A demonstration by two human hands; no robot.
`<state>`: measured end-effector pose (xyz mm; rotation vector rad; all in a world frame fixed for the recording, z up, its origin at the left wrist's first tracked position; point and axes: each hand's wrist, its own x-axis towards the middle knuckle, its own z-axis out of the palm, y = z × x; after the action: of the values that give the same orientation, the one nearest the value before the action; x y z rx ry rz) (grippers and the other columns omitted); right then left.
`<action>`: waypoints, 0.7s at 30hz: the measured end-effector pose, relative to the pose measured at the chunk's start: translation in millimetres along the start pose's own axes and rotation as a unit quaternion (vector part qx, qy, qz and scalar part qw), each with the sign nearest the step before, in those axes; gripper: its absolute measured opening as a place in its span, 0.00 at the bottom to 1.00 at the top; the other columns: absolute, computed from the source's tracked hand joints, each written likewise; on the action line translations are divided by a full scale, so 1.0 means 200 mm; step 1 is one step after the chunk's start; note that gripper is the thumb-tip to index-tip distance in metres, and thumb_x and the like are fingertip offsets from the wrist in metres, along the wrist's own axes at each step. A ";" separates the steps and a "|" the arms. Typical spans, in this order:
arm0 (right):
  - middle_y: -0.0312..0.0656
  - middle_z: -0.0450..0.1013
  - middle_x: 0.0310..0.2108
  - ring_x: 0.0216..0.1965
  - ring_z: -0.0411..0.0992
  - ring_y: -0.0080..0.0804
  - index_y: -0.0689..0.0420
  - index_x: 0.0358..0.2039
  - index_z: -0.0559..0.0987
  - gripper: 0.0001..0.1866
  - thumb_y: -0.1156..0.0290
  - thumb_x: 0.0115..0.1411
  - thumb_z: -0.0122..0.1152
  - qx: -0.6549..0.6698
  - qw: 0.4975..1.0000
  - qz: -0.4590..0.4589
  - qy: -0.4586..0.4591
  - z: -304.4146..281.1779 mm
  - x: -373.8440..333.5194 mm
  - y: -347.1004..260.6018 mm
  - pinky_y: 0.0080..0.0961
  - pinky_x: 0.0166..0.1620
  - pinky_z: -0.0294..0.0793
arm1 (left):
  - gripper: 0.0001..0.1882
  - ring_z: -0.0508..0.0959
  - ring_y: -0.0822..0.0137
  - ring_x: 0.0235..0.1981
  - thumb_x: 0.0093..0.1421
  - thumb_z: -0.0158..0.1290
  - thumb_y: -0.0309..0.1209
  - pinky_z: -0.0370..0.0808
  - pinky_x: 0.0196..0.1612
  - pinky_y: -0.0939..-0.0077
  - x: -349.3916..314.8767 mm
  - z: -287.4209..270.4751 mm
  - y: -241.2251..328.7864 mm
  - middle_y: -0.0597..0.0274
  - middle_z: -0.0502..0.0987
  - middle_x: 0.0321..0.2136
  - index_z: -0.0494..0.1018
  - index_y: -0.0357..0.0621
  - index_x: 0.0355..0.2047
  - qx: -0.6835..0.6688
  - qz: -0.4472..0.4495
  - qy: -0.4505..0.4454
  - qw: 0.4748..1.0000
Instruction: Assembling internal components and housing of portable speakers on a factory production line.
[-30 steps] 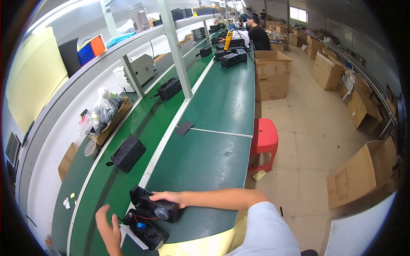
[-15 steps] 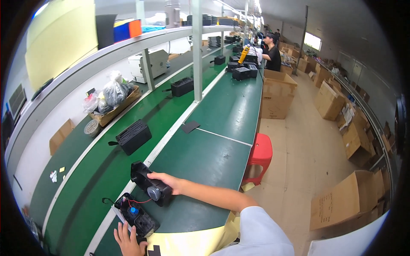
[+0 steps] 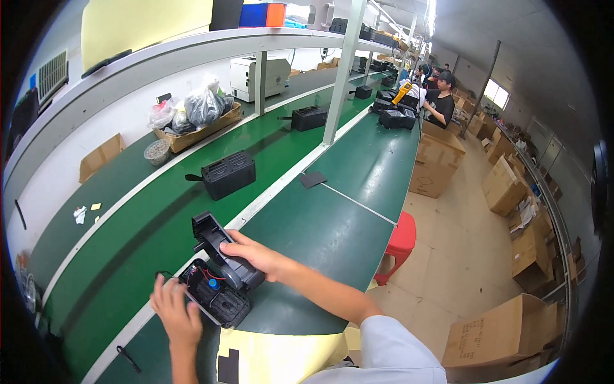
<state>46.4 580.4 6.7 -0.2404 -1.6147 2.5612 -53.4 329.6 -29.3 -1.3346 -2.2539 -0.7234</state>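
My right hand (image 3: 254, 253) grips a black plastic speaker housing half (image 3: 225, 251), tilted, with a round speaker part low on it. Just below it lies the other black housing half (image 3: 220, 301), its hollow inside facing up. A blue round part (image 3: 213, 283) and thin red wires show in there. My left hand (image 3: 174, 312) is at the left side of this lower half, fingers spread and near a dark strap loop; whether they touch it I cannot make out. Both halves rest at or above the green bench by a pale rail.
On the green conveyor (image 3: 160, 237) a closed black speaker (image 3: 228, 174) stands beyond the rail, with another speaker (image 3: 309, 118) farther along. A dark flat pad (image 3: 313, 180) lies on the bench. A red stool (image 3: 398, 243) and cartons (image 3: 438, 157) stand at right; a co-worker (image 3: 441, 99) is farther off.
My right hand has brought the upper housing half over the lower one. My left hand has shifted up along the lower half's side. The whole view has turned left.
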 end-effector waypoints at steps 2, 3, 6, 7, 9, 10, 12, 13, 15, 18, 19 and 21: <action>0.46 0.71 0.53 0.49 0.74 0.29 0.56 0.70 0.57 0.38 0.52 0.68 0.59 -0.029 0.999 0.007 -0.016 0.02 -0.01 0.03 0.28 0.51 0.76 | 0.22 0.63 0.42 0.66 0.70 0.41 0.43 0.55 0.66 0.47 0.03 0.05 -0.14 0.44 0.70 0.57 0.71 0.36 0.51 -0.030 -0.041 0.013 0.999; 0.46 0.71 0.54 0.50 0.74 0.30 0.56 0.70 0.57 0.38 0.52 0.68 0.59 -0.036 0.999 0.009 -0.027 0.03 0.00 0.06 0.28 0.52 0.75 | 0.24 0.64 0.41 0.65 0.72 0.39 0.44 0.57 0.66 0.48 0.04 0.07 -0.19 0.41 0.70 0.57 0.70 0.35 0.53 -0.059 -0.064 0.014 0.996; 0.48 0.72 0.53 0.51 0.74 0.31 0.55 0.71 0.55 0.38 0.52 0.68 0.59 -0.054 0.998 0.003 -0.024 0.01 -0.01 0.14 0.29 0.54 0.74 | 0.29 0.70 0.38 0.60 0.75 0.35 0.48 0.63 0.63 0.54 -0.01 0.08 -0.21 0.37 0.73 0.55 0.68 0.32 0.57 -0.238 -0.214 -0.124 0.939; 0.48 0.72 0.52 0.51 0.74 0.31 0.55 0.71 0.56 0.38 0.52 0.68 0.59 -0.056 0.998 0.006 -0.020 0.01 -0.01 0.15 0.29 0.53 0.74 | 0.29 0.70 0.38 0.60 0.75 0.35 0.48 0.63 0.63 0.54 -0.03 0.09 -0.20 0.37 0.73 0.55 0.68 0.32 0.57 -0.240 -0.215 -0.125 0.938; 0.48 0.72 0.52 0.50 0.74 0.30 0.56 0.71 0.56 0.38 0.52 0.68 0.59 -0.057 0.998 0.012 -0.016 0.00 0.00 0.16 0.29 0.53 0.75 | 0.33 0.74 0.37 0.55 0.75 0.32 0.51 0.68 0.59 0.55 -0.08 0.10 -0.17 0.34 0.75 0.52 0.68 0.31 0.57 -0.175 -0.151 -0.068 0.971; 0.49 0.72 0.52 0.50 0.74 0.30 0.56 0.70 0.57 0.38 0.53 0.68 0.59 -0.059 0.998 0.018 -0.015 0.00 0.00 0.17 0.29 0.52 0.75 | 0.33 0.74 0.37 0.55 0.75 0.32 0.51 0.68 0.59 0.55 -0.08 0.08 -0.16 0.34 0.75 0.52 0.68 0.31 0.57 -0.173 -0.157 -0.071 0.970; 0.47 0.73 0.51 0.48 0.74 0.28 0.57 0.68 0.59 0.36 0.54 0.68 0.60 -0.035 0.999 0.005 -0.007 -0.01 0.00 0.18 0.28 0.50 0.77 | 0.33 0.76 0.37 0.52 0.75 0.33 0.52 0.70 0.56 0.54 -0.03 -0.01 -0.12 0.34 0.76 0.49 0.69 0.31 0.57 -0.190 -0.162 -0.141 0.958; 0.46 0.73 0.50 0.48 0.74 0.28 0.57 0.68 0.60 0.36 0.54 0.68 0.61 -0.031 0.999 0.006 -0.010 0.00 0.00 0.16 0.28 0.50 0.77 | 0.30 0.76 0.36 0.50 0.75 0.37 0.49 0.71 0.54 0.52 0.00 -0.07 -0.07 0.34 0.77 0.47 0.71 0.31 0.55 -0.196 -0.182 -0.158 0.951; 0.45 0.73 0.51 0.47 0.75 0.27 0.58 0.67 0.60 0.35 0.55 0.67 0.62 -0.019 0.999 0.031 -0.007 -0.02 -0.03 0.11 0.28 0.50 0.77 | 0.26 0.76 0.34 0.47 0.73 0.42 0.45 0.72 0.52 0.50 0.04 -0.12 0.01 0.34 0.78 0.44 0.71 0.32 0.54 -0.195 -0.213 -0.186 0.939; 0.45 0.73 0.50 0.46 0.76 0.27 0.57 0.67 0.60 0.34 0.57 0.68 0.61 -0.010 1.000 0.019 0.020 -0.07 -0.06 0.08 0.27 0.47 0.79 | 0.19 0.76 0.38 0.49 0.69 0.48 0.39 0.71 0.54 0.52 0.11 -0.17 0.10 0.38 0.79 0.42 0.74 0.34 0.49 -0.143 -0.212 -0.215 0.943; 0.44 0.73 0.50 0.45 0.76 0.27 0.57 0.68 0.59 0.34 0.58 0.68 0.60 -0.013 0.999 0.012 0.026 -0.07 -0.07 0.06 0.26 0.45 0.79 | 0.17 0.76 0.41 0.50 0.68 0.48 0.37 0.71 0.55 0.53 0.11 -0.14 0.08 0.40 0.79 0.43 0.75 0.35 0.47 -0.110 -0.172 -0.186 0.961; 0.45 0.73 0.49 0.45 0.77 0.26 0.56 0.69 0.57 0.33 0.60 0.70 0.58 -0.004 0.999 0.012 0.035 -0.05 -0.09 0.03 0.25 0.43 0.80 | 0.12 0.74 0.43 0.55 0.64 0.50 0.30 0.68 0.61 0.52 0.14 -0.07 0.07 0.44 0.78 0.47 0.78 0.38 0.43 0.000 -0.114 -0.008 0.993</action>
<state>65.2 584.5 -2.1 -0.3480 -1.6071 2.5357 -52.9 345.3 0.3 -1.0981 -2.4454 -0.7910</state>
